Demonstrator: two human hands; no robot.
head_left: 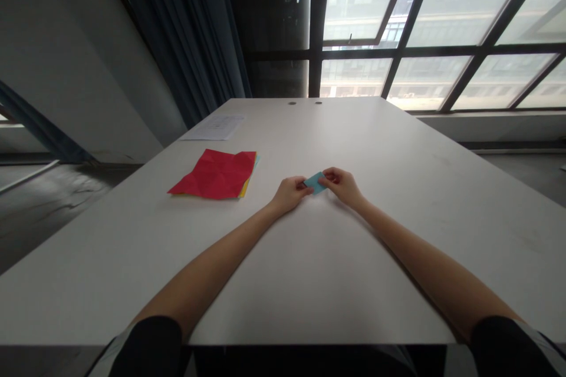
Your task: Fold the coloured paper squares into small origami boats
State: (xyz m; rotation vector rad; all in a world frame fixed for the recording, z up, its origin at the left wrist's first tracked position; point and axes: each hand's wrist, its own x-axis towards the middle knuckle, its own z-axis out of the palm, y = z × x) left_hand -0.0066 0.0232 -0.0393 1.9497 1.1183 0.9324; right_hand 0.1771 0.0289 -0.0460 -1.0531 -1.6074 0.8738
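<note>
A small piece of light blue folded paper (pixel 315 183) is held between my two hands, a little above or on the white table; I cannot tell which. My left hand (pixel 291 193) pinches its left end between thumb and fingers. At the opposite end, my right hand (pixel 342 183) grips the upper right corner in a pinch. Parts of both ends are hidden behind the fingers. To the left of my hands lies a stack of square paper sheets, a creased red sheet (pixel 217 174) on top, with yellow paper (pixel 244 189) and light blue edges showing beneath it.
The white table (pixel 354 282) stretches away from me. Printed white sheets (pixel 214 127) lie at its far left edge. Two round grommets (pixel 292 103) sit near the far edge. Beyond stand a dark blue curtain (pixel 186 29) and large framed windows (pixel 354 5).
</note>
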